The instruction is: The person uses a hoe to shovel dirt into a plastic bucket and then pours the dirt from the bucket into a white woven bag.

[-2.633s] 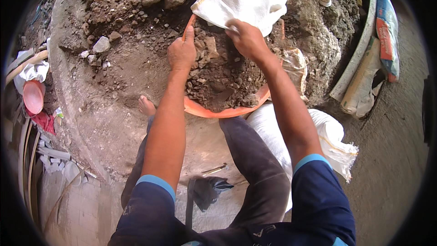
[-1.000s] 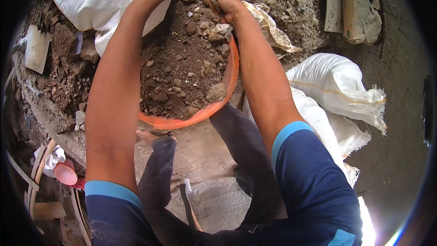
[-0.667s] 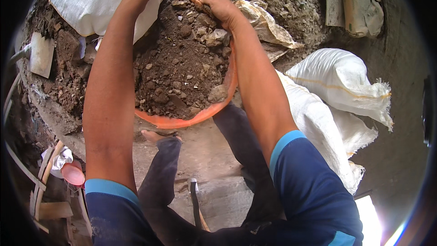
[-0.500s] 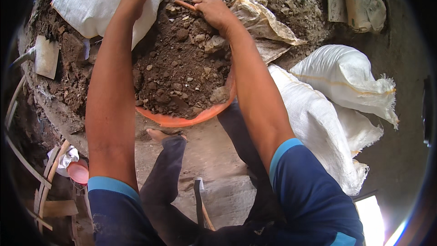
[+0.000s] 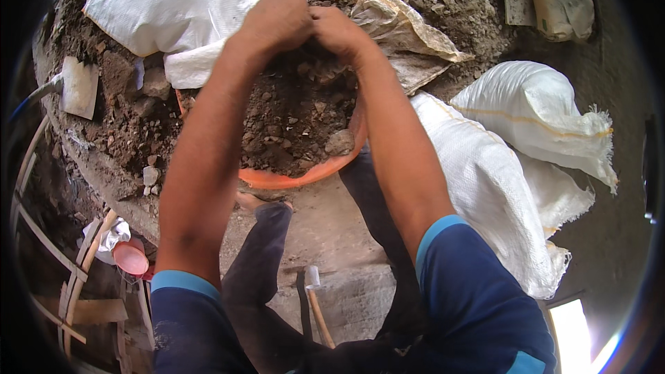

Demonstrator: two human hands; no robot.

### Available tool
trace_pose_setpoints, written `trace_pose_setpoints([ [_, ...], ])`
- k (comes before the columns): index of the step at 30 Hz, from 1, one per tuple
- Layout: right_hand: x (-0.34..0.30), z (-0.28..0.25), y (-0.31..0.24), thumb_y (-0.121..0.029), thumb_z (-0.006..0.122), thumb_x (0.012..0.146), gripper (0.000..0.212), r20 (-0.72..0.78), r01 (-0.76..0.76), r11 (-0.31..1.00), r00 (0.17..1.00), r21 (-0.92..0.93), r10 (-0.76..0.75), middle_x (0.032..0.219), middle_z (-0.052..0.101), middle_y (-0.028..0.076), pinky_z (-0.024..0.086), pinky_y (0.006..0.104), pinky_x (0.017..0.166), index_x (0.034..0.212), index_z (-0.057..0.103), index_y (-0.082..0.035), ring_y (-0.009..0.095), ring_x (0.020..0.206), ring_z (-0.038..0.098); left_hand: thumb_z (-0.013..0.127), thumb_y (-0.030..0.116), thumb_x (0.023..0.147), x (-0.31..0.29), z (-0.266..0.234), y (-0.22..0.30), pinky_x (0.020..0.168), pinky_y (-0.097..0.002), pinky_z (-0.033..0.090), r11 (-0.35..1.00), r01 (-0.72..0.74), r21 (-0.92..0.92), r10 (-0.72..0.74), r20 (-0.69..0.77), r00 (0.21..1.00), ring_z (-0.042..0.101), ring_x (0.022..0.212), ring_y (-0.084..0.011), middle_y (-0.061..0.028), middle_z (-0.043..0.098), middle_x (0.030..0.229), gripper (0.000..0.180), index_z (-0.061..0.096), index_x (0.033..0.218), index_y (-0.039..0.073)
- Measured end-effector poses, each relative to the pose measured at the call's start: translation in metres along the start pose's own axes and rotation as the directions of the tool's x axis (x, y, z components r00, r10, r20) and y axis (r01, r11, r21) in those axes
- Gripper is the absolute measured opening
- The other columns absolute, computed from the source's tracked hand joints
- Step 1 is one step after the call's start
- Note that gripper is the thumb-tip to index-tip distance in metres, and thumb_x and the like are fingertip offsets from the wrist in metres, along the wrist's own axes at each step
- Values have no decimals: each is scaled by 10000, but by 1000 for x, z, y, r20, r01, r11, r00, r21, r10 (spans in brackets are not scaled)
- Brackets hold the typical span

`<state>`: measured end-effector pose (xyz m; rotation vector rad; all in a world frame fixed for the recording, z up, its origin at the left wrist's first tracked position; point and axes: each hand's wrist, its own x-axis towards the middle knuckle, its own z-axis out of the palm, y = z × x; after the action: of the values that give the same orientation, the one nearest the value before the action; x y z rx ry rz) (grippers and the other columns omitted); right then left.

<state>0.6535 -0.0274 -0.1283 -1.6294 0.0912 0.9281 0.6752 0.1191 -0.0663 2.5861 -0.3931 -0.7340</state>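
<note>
My left hand [image 5: 280, 19] and my right hand [image 5: 337, 30] are closed and meet knuckle to knuckle above the far part of an orange tub [image 5: 294, 181]. Their backs face me, so whatever lies inside the fingers is hidden. Dark soil with stones [image 5: 291, 121] fills the tub, whose orange rim shows at the near side. A white woven sack [image 5: 183, 7] spreads beside and behind my left wrist, over the tub's left edge. Just right of my right hand lies a crumpled, dirty beige sack [image 5: 398, 28].
White woven sacks [image 5: 478, 187], one bulging [image 5: 530, 107], lie at the right. A shovel blade [image 5: 80, 88] rests on soil at the left. Below it are wooden strips [image 5: 86, 253] and a pink container [image 5: 130, 257]. A wooden-handled tool [image 5: 318, 312] lies between my legs.
My left hand has moved right and nearer from the white sack, meeting my right hand. The reddish-brown stick seen in my right hand is now hidden. The sack's near edge has shifted.
</note>
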Motion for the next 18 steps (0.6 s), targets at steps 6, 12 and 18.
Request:
trace_pose_setpoints([
  [6, -14, -26, -14, -225, 708, 741, 462, 51, -161, 777, 985, 609, 164, 1042, 633, 69, 447, 319, 909, 1154, 622, -36, 183, 996, 581, 543, 138, 819, -28, 6, 43, 746, -455, 533, 977, 193, -86, -193, 2, 981, 661, 862, -380, -257, 634, 973, 251, 643, 923, -68],
  [12, 15, -19, -2, -203, 733, 797, 360, -41, -196, 914, 974, 354, 225, 943, 650, 51, 502, 282, 757, 1100, 645, -30, 145, 875, 605, 585, 127, 820, -49, 38, 56, 807, -480, 502, 920, 252, -300, -312, -170, 935, 621, 934, -409, -253, 582, 1047, 324, 563, 1094, -45],
  [18, 25, -37, 8, -112, 650, 842, 134, -155, -266, 878, 923, 399, 351, 858, 620, 29, 532, 139, 557, 950, 663, -33, 52, 672, 570, 697, 198, 781, -94, 32, -59, 879, -426, 469, 921, 269, -282, -389, -659, 643, 590, 1028, -377, -212, 599, 1089, 414, 580, 1113, -20],
])
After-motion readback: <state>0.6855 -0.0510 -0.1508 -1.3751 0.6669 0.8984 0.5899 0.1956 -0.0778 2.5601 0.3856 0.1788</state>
